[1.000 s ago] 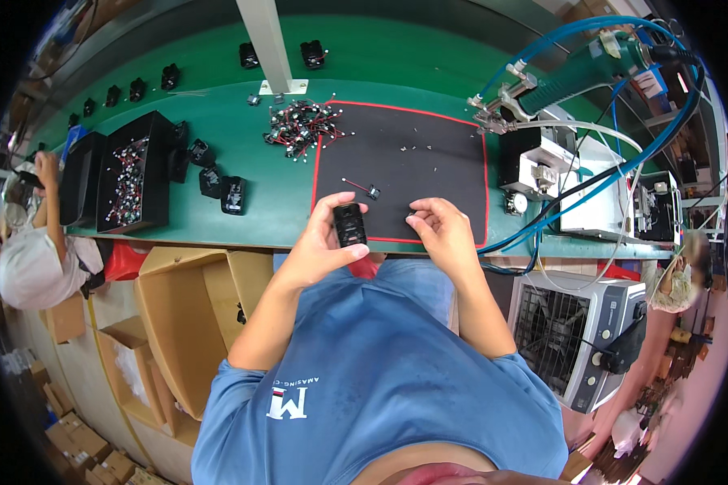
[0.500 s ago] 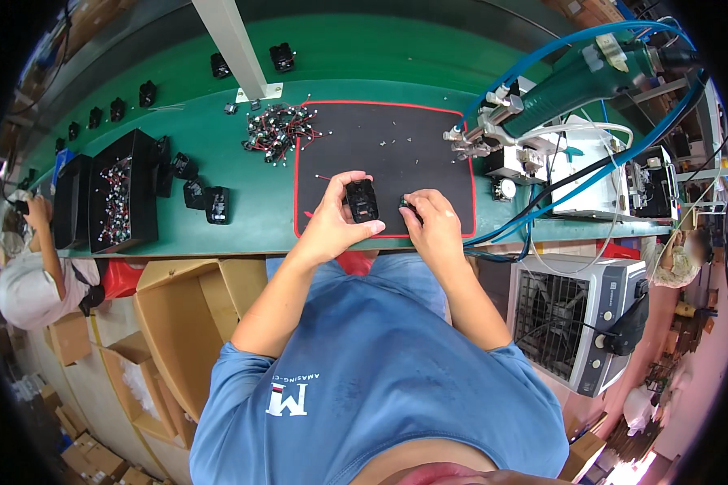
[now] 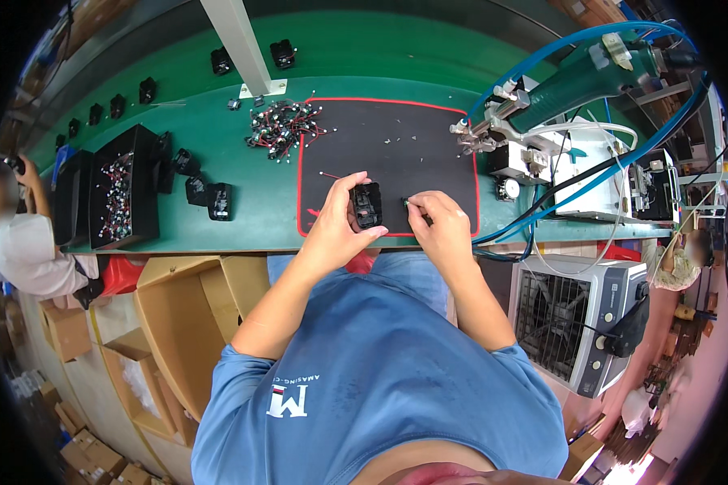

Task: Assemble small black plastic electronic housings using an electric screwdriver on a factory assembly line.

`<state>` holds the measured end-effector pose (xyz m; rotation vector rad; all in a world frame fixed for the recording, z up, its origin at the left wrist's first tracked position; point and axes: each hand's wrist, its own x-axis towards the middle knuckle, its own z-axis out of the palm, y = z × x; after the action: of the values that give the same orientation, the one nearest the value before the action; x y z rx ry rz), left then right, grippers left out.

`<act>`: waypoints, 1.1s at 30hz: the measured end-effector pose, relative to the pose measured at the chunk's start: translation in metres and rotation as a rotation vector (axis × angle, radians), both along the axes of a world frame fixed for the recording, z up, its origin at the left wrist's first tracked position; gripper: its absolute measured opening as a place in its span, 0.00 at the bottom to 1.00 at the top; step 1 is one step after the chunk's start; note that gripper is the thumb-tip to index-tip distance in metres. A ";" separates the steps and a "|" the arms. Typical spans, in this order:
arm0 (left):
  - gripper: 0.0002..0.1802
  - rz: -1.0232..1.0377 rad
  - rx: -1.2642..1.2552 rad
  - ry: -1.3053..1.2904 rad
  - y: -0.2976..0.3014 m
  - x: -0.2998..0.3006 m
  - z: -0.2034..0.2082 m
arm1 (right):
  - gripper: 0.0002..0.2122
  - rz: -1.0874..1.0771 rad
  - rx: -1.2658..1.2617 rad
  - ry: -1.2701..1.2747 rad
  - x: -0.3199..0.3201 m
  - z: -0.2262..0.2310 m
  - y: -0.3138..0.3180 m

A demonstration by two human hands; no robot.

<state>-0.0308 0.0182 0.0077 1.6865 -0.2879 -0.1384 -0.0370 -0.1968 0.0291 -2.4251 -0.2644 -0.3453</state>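
A black plastic housing (image 3: 367, 205) with a hollow, ribbed inside is gripped between the thumb and fingers of my left hand (image 3: 336, 218), held over the near part of the dark mat. A thin red wire tip pokes out beside that hand's fingers. My right hand (image 3: 441, 226) is just to the right, apart from the housing, its thumb and fingers pinching a small dark piece (image 3: 406, 204) too little to name. Up and to the left lies a heap of small wired parts (image 3: 285, 129) with red and black leads, partly over the mat's edge.
The red-edged black mat (image 3: 356, 145) bears a few tiny pale bits. At left, a black bin (image 3: 146, 194) holds more wired parts, with black housings (image 3: 219, 201) beside it. A green clamped tool (image 3: 566, 85) with blue hoses stands at right. Another person (image 3: 32, 242) works far left.
My right fingers have turned and pinched closer together around the small piece. The housing in my left hand has shifted slightly right and tilted. At far left the other person has moved.
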 end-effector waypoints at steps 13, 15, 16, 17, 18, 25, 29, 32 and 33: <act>0.45 0.058 0.079 -0.096 -0.008 -0.004 0.003 | 0.09 0.148 0.014 -0.262 -0.011 0.028 0.042; 0.44 0.085 0.103 -0.174 -0.008 -0.004 -0.001 | 0.09 0.155 0.003 -0.277 -0.010 0.029 0.045; 0.44 0.088 0.116 -0.198 -0.008 -0.003 -0.002 | 0.09 0.156 0.003 -0.278 -0.010 0.029 0.045; 0.44 0.090 0.128 -0.222 -0.009 -0.002 0.001 | 0.09 0.141 0.001 -0.274 -0.010 0.029 0.044; 0.44 0.089 0.127 -0.223 -0.010 -0.002 0.004 | 0.09 0.126 -0.002 -0.271 -0.009 0.028 0.044; 0.44 0.044 0.143 -0.205 -0.014 0.000 0.014 | 0.08 0.105 -0.036 -0.180 -0.008 0.033 0.039; 0.43 0.040 0.282 -0.534 -0.019 0.010 0.005 | 0.08 0.039 -0.152 -0.066 -0.009 0.034 0.035; 0.43 0.048 0.261 -0.588 -0.024 0.019 0.004 | 0.08 0.040 -0.184 -0.052 -0.007 0.032 0.028; 0.43 0.043 0.259 -0.589 -0.024 0.023 0.002 | 0.09 0.055 -0.200 -0.054 -0.007 0.032 0.025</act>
<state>-0.0075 -0.0063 0.0102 1.9644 -0.6948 0.3769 -0.0438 -0.1717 0.0614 -2.6005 -0.4067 -0.3760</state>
